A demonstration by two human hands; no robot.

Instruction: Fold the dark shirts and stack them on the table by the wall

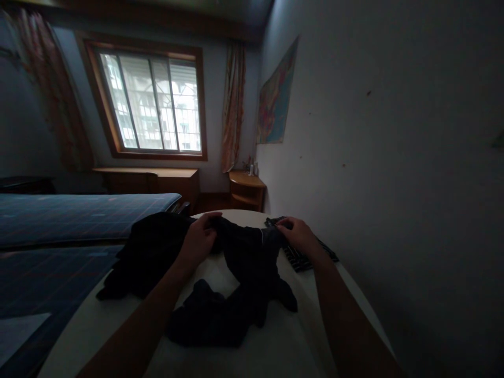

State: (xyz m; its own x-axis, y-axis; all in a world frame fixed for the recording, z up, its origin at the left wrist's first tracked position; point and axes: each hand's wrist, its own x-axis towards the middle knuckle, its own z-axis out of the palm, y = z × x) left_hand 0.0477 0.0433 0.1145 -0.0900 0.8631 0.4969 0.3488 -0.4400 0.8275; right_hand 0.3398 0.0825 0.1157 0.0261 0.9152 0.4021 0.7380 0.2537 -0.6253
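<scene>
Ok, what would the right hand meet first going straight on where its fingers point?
Most likely the raised dark cloth at the fingertips of the right hand, stretching across to the left hand; depth is unclear in this dim light.

The things are carried by a pale desk (pixel 275 354) with a rounded edge. Its left rim is partly covered by a heap of black cloth (pixel 151 252), bunched in loose folds. Across the middle, a dark garment (pixel 252 278) is laid unevenly, its nearer part crumpled and a bare patch of the top left showing between it and the heap. By the right rim, a black cloth with pale stripes (pixel 301 260) is set down, partly hidden by the right hand (pixel 297 234) and forearm.
</scene>
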